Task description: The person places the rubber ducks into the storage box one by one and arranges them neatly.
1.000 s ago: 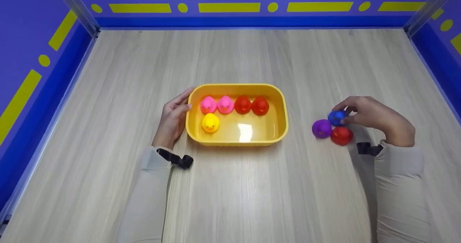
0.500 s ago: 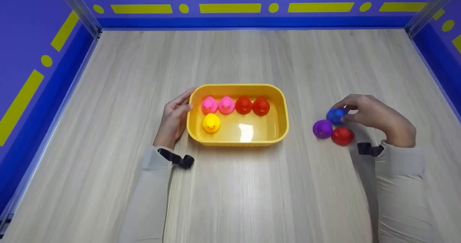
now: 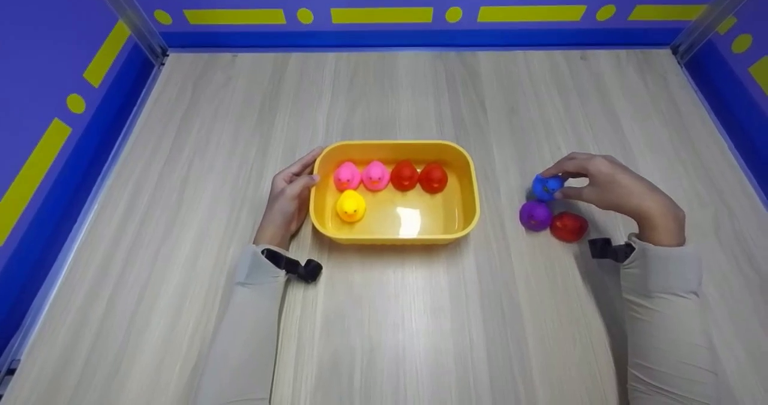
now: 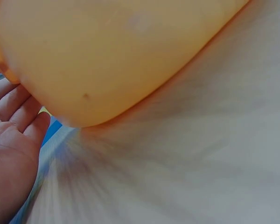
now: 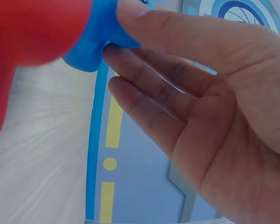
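Observation:
My right hand (image 3: 621, 189) pinches a blue rubber duck (image 3: 546, 188) between thumb and fingers, just behind a purple rubber duck (image 3: 535, 216). Beside the purple one, a red rubber duck (image 3: 569, 227) sits on the table; it looms large and blurred in the right wrist view. With its thumb at the rim and fingers along the outer wall, my left hand (image 3: 289, 198) grips the left end of a yellow plastic bin (image 3: 396, 239). In the left wrist view, the fingers (image 4: 18, 105) lie against the bin's side (image 4: 107, 60).
Inside the bin, two pink ducks (image 3: 376, 176) and two red ducks (image 3: 405, 176) form a back row, with a yellow duck (image 3: 351, 206) in front at the left. The wood-grain table (image 3: 408, 321) is bounded by blue walls (image 3: 384, 36) at the back and sides.
My right hand has moved the blue duck slightly left and back, away from the red duck on the table. My left hand and the bin have stayed in place.

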Available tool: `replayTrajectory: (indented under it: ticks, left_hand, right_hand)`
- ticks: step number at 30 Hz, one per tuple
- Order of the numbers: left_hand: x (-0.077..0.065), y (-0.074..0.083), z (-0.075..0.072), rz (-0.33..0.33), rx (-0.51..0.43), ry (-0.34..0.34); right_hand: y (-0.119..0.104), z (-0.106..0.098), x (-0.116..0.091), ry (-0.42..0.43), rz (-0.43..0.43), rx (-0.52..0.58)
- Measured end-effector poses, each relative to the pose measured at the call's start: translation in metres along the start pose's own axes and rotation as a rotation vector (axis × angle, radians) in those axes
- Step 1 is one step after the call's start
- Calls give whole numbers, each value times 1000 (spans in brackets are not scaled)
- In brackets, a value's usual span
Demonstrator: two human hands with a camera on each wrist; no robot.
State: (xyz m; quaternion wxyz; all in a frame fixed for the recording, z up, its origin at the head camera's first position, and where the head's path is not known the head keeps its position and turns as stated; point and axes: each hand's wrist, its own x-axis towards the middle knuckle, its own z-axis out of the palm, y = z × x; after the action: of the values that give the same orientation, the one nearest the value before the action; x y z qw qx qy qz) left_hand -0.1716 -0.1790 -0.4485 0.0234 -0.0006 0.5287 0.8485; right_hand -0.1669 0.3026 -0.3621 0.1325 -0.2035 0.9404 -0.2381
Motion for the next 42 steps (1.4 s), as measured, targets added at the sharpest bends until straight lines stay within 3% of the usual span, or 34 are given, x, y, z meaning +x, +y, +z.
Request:
replayTrajectory:
  ticks: [11,27,42]
  left_hand:
    - [0,0,0,1,26,5]
    - [-1,2,0,-10,46,-2]
    - [0,1,0,-2,16,-7]
  right_hand:
    - [-12,3,4,51,-118,-74]
    - [-42,4,21,-7,-96,-42]
    - [-68,2,41,-23,-217,-103]
